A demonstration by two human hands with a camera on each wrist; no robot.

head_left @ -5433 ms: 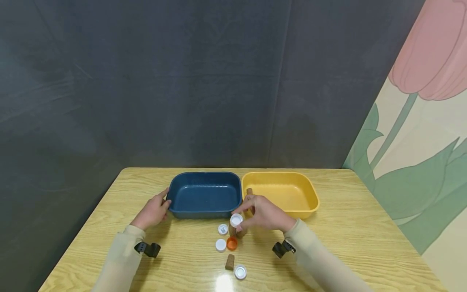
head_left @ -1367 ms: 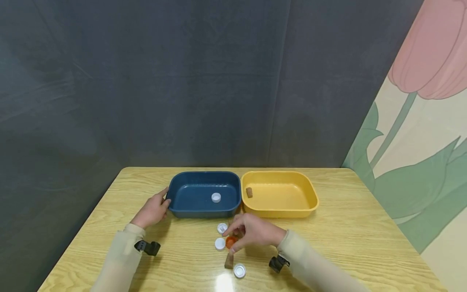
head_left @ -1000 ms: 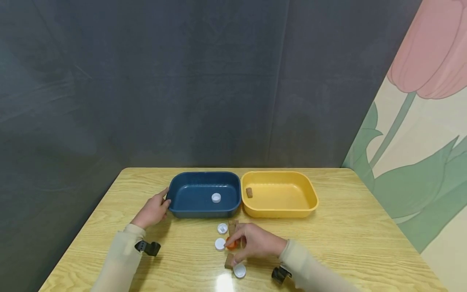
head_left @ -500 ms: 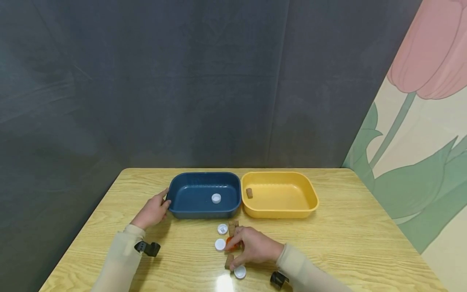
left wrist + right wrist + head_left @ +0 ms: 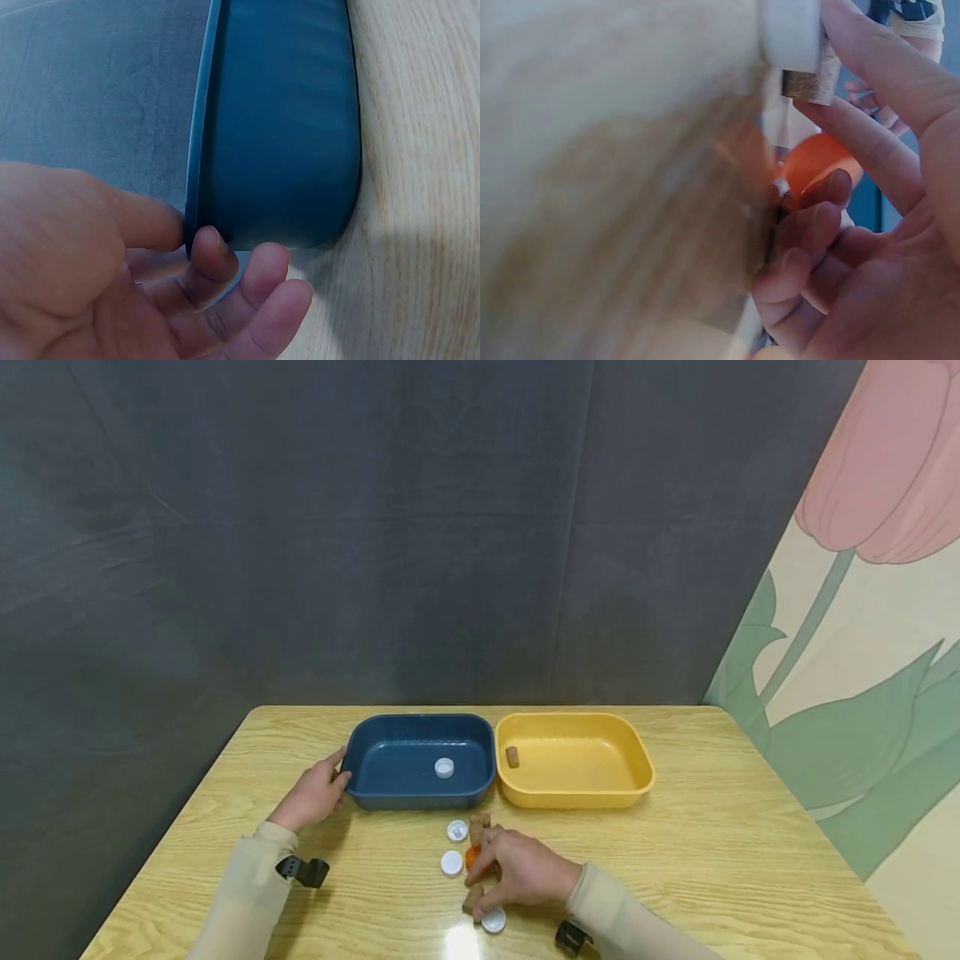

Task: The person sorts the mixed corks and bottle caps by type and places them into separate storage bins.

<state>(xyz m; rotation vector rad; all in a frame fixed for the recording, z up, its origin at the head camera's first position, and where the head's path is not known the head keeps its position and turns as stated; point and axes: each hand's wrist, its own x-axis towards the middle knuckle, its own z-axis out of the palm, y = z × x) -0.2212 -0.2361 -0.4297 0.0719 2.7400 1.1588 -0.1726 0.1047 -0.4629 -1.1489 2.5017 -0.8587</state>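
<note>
My left hand [image 5: 311, 793] pinches the left end of the blue bin [image 5: 420, 802] by its rim, thumb and index finger on either side in the left wrist view. Down at the table my right hand [image 5: 528, 868] has a cork [image 5: 472, 899] between thumb and index finger; the right wrist view shows this cork [image 5: 810, 84] behind a white bottle cap [image 5: 791, 34]. That white cap [image 5: 493, 920] lies by the thumb. An orange cap [image 5: 472, 857], partly hidden, is beneath the curled fingers. More corks [image 5: 477, 828] lie just beyond the hand, partly covered by it.
The yellow bin [image 5: 585, 799] stands against the blue one's right side, with one cork [image 5: 513, 757] inside. A white cap [image 5: 444, 767] lies in the blue bin. Two more white caps, a plain one [image 5: 452, 863] and a marked one [image 5: 457, 831], lie left of the corks.
The white cap my right hand held earlier now lies in the blue bin. That hand has come nearer and its fingers have closed on the cork, which has turned slightly. The left hand stays put.
</note>
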